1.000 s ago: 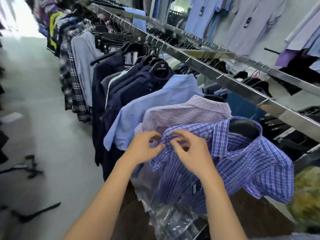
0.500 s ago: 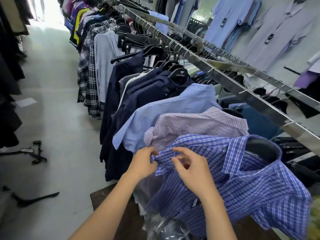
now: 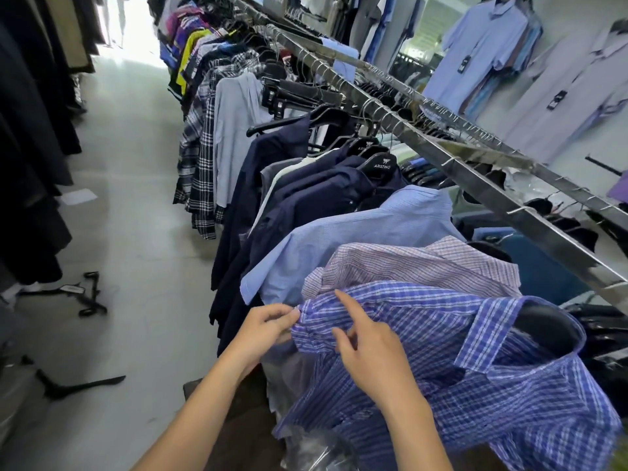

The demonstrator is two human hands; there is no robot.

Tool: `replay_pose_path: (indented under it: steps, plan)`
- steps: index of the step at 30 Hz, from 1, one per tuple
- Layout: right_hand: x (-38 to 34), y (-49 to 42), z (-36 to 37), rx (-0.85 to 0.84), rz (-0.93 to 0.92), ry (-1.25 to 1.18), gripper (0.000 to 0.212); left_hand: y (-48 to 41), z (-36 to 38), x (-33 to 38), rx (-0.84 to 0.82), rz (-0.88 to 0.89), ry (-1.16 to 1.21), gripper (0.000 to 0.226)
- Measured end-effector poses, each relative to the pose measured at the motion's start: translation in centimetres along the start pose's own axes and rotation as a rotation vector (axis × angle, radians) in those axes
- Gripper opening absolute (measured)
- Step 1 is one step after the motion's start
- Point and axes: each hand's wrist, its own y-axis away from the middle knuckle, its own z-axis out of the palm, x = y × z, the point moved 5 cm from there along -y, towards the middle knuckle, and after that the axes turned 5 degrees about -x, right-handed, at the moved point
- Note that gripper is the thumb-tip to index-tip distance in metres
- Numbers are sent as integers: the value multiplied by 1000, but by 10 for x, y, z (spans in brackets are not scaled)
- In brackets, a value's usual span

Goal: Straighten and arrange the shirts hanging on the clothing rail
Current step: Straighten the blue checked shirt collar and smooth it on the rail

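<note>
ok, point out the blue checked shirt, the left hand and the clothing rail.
blue checked shirt (image 3: pixel 441 334): head view, shoulder fabric.
left hand (image 3: pixel 266 327): head view, back of hand.
clothing rail (image 3: pixel 475 180): head view, bare metal stretch.

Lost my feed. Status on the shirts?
Left hand pinches edge of blue plaid shirt. Right hand open on it, forefinger out. Pink striped shirt close behind.
</note>
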Motion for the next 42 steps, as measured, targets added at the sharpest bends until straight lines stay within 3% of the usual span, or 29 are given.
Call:
replay_pose_path:
  steps: [3,7,9,12,14,16,20,24,26,30,33,39,42]
  plan:
    - [-4,-7,0,15,7,21,55,6,-8,-4,-8,-74,228,18]
    - [-12,-10,-2,110,-31,12,15,11,-13,-7,-1,-99,447,23]
    - [-12,-10,1,140,-25,-49,4,12,-12,-12,-23,-153,459,28]
    - [-11,-11,7,120,-18,-165,6,12,-7,-11,-139,-168,290,36]
    - [-10,-12,8,110,-17,-208,6,10,-5,-5,-95,-128,232,39]
    - [-8,-12,7,109,-1,-240,8,7,-7,0,-14,-92,277,38]
    - [-6,-8,2,136,29,-304,12,3,-8,2,-17,-88,477,37]
    - [-12,-1,-16,151,35,-305,21,0,-15,1,49,-29,435,29]
    - [-16,5,-36,208,33,-250,37,-1,-18,4,45,34,481,21]
    - [-20,13,-78,425,14,-65,43,-5,-24,4,-24,87,640,32]
    - [-10,1,-84,328,40,39,42,-7,-23,3,-50,157,599,29]
    - [0,-20,-85,224,125,70,29,-8,-15,6,127,160,455,28]
    - [2,-26,-79,254,159,41,22,-10,-10,2,228,147,348,23]
